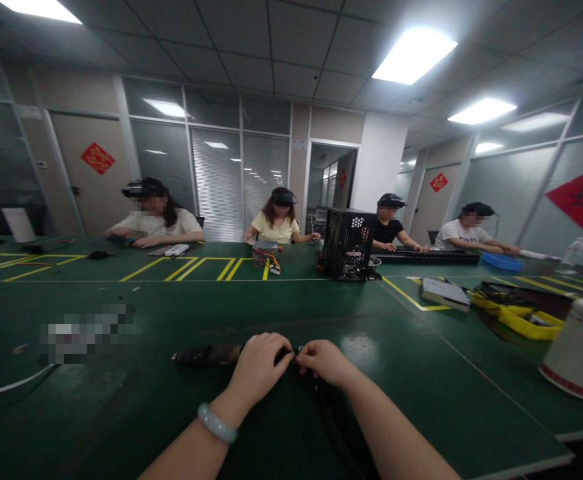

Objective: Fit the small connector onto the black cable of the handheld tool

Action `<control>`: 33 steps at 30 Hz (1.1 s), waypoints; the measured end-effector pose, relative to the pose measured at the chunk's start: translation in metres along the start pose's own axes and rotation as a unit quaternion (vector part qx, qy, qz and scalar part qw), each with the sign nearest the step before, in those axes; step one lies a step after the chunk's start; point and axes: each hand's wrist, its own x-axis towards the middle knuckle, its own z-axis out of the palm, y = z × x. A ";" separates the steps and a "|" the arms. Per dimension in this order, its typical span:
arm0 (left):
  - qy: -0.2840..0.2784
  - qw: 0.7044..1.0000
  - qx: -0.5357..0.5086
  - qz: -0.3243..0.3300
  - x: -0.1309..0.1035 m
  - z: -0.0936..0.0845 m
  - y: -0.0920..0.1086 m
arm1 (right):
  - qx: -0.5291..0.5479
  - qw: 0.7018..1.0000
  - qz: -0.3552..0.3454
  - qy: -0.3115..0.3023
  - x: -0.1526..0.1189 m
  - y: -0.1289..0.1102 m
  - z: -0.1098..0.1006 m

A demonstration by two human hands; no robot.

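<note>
A long dark tool [209,355], which looks like an electric screwdriver, lies on the green table with its metal tip to the left. Over its right end is my left hand [261,363], with a pale bangle on the wrist; thumb and fingers are closed around that end. Close by on the right, my right hand [325,362] pinches a small dark end of a black cable [330,420]. The cable runs down toward me beneath my right forearm. The fingertips of both hands almost meet, and they hide the point between tool and cable.
A black computer case [349,245] stands ahead. Behind the green table [171,427] several people sit working. At right are a white-red container [579,350], a yellow tray [531,325] and a grey box [445,293]. A white cord [16,385] lies at left.
</note>
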 end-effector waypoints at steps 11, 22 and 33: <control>0.026 1.000 -0.003 0.012 0.000 0.000 0.001 | -0.005 1.000 -0.020 -0.002 0.001 0.002 0.000; -0.005 1.000 0.001 0.005 0.000 -0.002 0.003 | -0.017 1.000 -0.006 -0.001 -0.003 -0.004 -0.001; 0.006 1.000 0.004 0.017 0.000 -0.002 0.002 | -0.016 1.000 -0.016 0.002 -0.002 -0.002 -0.001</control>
